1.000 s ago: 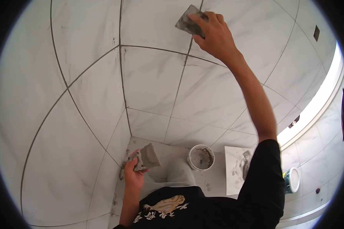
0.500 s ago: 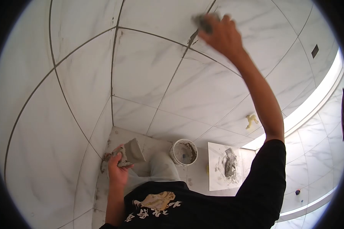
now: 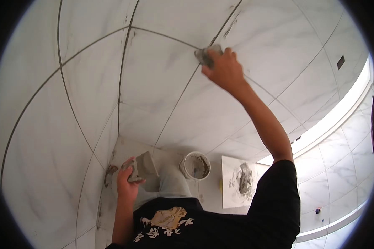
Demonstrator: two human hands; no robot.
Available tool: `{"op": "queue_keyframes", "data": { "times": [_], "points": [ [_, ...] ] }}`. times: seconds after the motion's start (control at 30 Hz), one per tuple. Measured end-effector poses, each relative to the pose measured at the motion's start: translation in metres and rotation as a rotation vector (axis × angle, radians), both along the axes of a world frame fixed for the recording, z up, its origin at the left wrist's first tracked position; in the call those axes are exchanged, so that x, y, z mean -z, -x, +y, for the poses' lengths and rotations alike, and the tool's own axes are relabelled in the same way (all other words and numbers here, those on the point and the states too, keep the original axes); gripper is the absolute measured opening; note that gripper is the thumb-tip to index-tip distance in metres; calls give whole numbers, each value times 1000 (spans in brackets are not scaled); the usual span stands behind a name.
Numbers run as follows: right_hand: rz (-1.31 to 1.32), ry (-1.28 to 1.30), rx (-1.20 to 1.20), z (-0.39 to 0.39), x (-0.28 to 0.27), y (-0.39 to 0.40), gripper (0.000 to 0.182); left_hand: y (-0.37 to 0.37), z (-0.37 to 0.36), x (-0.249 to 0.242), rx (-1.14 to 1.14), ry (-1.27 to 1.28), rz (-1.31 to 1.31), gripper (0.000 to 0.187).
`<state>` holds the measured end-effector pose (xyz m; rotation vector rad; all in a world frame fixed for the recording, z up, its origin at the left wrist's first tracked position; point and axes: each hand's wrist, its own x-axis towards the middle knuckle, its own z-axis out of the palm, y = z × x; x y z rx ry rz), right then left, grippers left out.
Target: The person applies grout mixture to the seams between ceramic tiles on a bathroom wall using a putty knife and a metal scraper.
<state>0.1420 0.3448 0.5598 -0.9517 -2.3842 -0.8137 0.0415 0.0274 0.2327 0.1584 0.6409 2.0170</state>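
My right hand [image 3: 226,70] is raised to the marbled tile wall, its fingers closed on a grey, dirty sponge or cloth [image 3: 207,56]. That wad lies against the wall where several dark joints cross. Low at the left, my left hand [image 3: 128,178] grips a grey-smeared tool with a flat, roughly square blade [image 3: 146,164], and grey paste covers the part near my fingers. The tool's handle is hidden by my hand.
On the floor stands a white bucket [image 3: 195,166] with grey residue inside. Right of it lies a white board [image 3: 230,182] bearing a grey paste heap [image 3: 245,180]. Tiled walls rise ahead and at the left. A bright ledge [image 3: 332,124] curves along the right.
My right hand has moved down and left along the joint with the grey wad, and dark smears now show above it. My left hand has hardly moved. The view has shifted slightly.
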Motion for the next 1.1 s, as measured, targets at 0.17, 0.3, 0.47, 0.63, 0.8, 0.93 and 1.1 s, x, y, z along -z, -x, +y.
{"op": "queue_keyframes", "data": {
  "times": [0.17,0.3,0.47,0.63,0.8,0.93,1.1],
  "points": [
    [152,-478,-341,22,-135,-16,59,0,5,-1,-29,21,6,52],
    [11,-505,-284,66,-141,-22,59,-2,18,0,-37,-21,-4,52],
    [-228,-264,133,-2,-129,-25,58,2,16,0,-81,-49,-65,51],
    [283,-323,7,-12,-203,8,54,10,20,-4,-11,-37,22,50],
    [92,-301,77,28,-157,17,63,16,26,-10,-32,-78,8,50],
    [-136,-194,80,19,-48,4,70,12,30,2,-17,-74,-64,51],
    [-93,-193,78,-7,-128,-3,57,13,28,7,1,-40,-29,53]
  ]
}}
